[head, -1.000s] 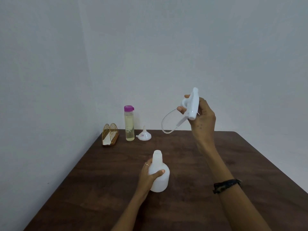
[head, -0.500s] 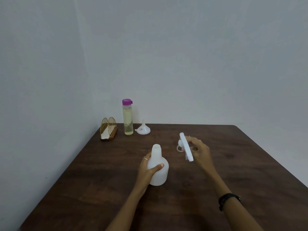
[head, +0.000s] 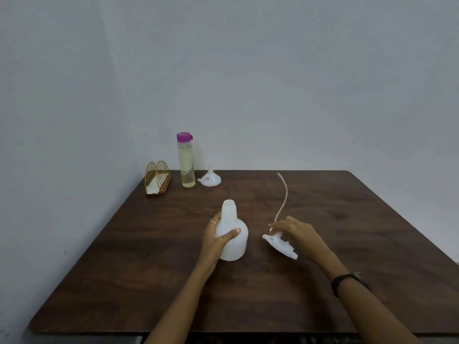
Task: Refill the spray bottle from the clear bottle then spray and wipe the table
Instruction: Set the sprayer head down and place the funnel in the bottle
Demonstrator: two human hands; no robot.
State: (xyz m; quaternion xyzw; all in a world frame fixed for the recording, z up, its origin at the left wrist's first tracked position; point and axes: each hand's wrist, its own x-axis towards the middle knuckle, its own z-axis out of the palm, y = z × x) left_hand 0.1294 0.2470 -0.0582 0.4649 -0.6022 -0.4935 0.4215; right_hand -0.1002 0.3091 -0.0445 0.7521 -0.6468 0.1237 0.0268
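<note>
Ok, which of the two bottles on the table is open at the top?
The squat white plastic spray bottle gripped by the left hand: its neck is uncapped. The tall clear bottle at the back wears its purple cap.

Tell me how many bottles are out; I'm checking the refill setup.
2. The spray bottle, uncapped, stands mid-table in the left hand; the clear bottle stands at the back by the funnel.

Dark brown wood-grain table [head: 248, 294]. White translucent spray bottle [head: 234, 242]; white spray head [head: 280, 245] with a pale pinkish dip tube [head: 283, 197]. Clear bottle [head: 186, 165] showing pale yellow liquid under a purple cap [head: 184, 136]. White funnel [head: 210, 179] bearing a small red-and-blue label. Gold wire holder [head: 158, 177] on a brown base. Black wristband [head: 347, 281]. Plain grey-blue wall [head: 273, 83].
</note>
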